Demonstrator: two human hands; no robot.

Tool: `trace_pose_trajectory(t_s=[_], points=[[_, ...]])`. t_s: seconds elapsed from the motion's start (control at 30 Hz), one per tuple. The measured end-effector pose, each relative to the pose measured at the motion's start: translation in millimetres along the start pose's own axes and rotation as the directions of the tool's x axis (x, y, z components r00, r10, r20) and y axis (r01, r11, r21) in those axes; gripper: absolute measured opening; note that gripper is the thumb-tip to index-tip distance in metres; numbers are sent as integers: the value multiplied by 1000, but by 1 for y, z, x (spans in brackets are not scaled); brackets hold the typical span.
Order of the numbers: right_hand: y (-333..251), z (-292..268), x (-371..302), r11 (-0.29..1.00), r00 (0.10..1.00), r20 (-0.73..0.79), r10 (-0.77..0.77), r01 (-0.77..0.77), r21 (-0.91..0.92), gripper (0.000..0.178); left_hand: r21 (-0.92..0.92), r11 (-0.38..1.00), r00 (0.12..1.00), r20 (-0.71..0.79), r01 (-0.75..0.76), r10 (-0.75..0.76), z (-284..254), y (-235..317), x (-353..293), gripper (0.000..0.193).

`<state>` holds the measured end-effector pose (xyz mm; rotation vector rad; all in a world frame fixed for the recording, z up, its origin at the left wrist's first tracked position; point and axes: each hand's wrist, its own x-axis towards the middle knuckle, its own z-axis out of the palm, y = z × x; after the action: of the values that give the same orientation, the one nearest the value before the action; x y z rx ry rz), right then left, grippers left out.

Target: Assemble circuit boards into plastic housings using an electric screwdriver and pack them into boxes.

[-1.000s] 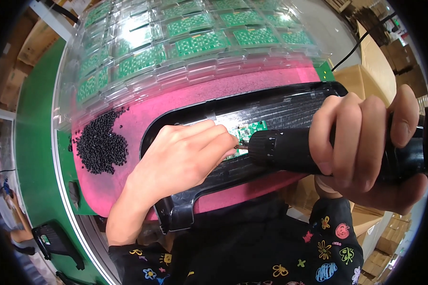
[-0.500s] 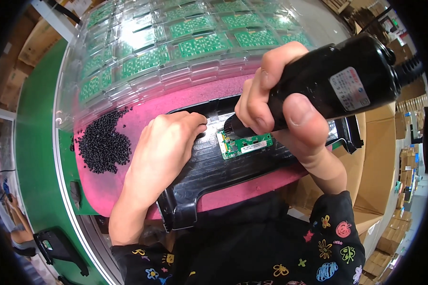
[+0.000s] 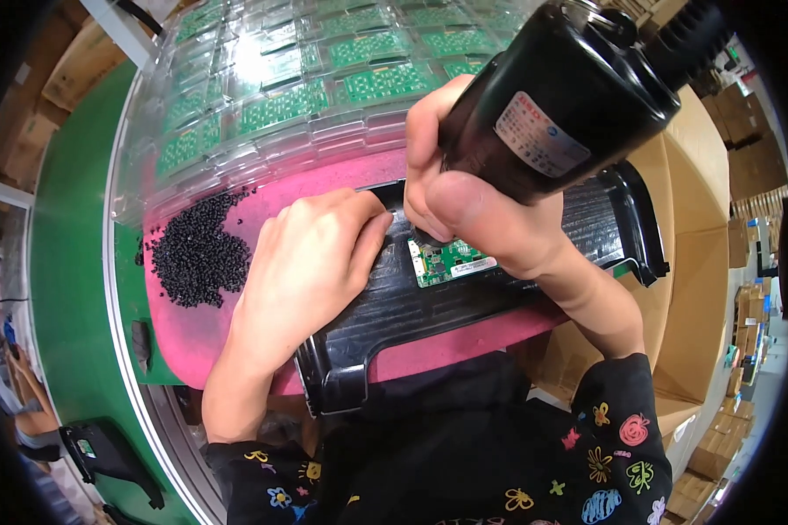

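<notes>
My right hand (image 3: 490, 214) is wrapped round a black electric screwdriver (image 3: 578, 66), its body tilted up to the right and its tip hidden behind my fingers. Just below that hand, a small green circuit board (image 3: 442, 264) with a white label lies on a long black plastic housing (image 3: 394, 319). My left hand (image 3: 311, 249) rests over the housing's left part, fingers curled in and close to the board's left end. Whatever those fingers pinch, if anything, is hidden. The housing lies on a pink mat (image 3: 324, 171).
A heap of small black screws (image 3: 197, 258) sits on the mat at left. Behind stand stacked clear plastic trays (image 3: 280, 131) of green circuit boards. An open cardboard box (image 3: 692, 297) is at right. Another black housing (image 3: 114, 459) lies lower left, near another person's arm (image 3: 31, 389).
The screwdriver has swung from a low slant to a steeper tilt, and my right hand has shifted left with it. My left hand has moved slightly, its fingertips now nearer the board.
</notes>
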<state>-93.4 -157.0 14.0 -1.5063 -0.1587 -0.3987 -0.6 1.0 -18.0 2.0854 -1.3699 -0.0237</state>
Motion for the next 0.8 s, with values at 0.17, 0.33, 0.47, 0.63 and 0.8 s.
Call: trace_pose_trajectory(t_s=[0.17, 0.33, 0.47, 0.63, 0.8], points=[[1, -10, -12, 986, 989, 23, -146, 147, -81, 40, -50, 998, 978, 207, 49, -38, 1, -7, 0, 12], [-35, -14, -25, 945, 959, -15, -282, 280, 170, 47, -307, 950, 991, 105, -50, 86, 5, -2, 2, 14], [-46, -32, -20, 954, 931, 211, -299, 299, 33, 49, -335, 940, 996, 30, -67, 82, 4, 0, 2, 14], [-51, -28, -34, 971, 967, 96, -234, 237, -19, 49, -292, 917, 961, -33, -273, 275, 6, -3, 2, 15], [-58, -26, -48, 983, 985, -25, -172, 170, -71, 50, -389, 908, 967, 127, -158, 223, -1, 4, 1, 21]])
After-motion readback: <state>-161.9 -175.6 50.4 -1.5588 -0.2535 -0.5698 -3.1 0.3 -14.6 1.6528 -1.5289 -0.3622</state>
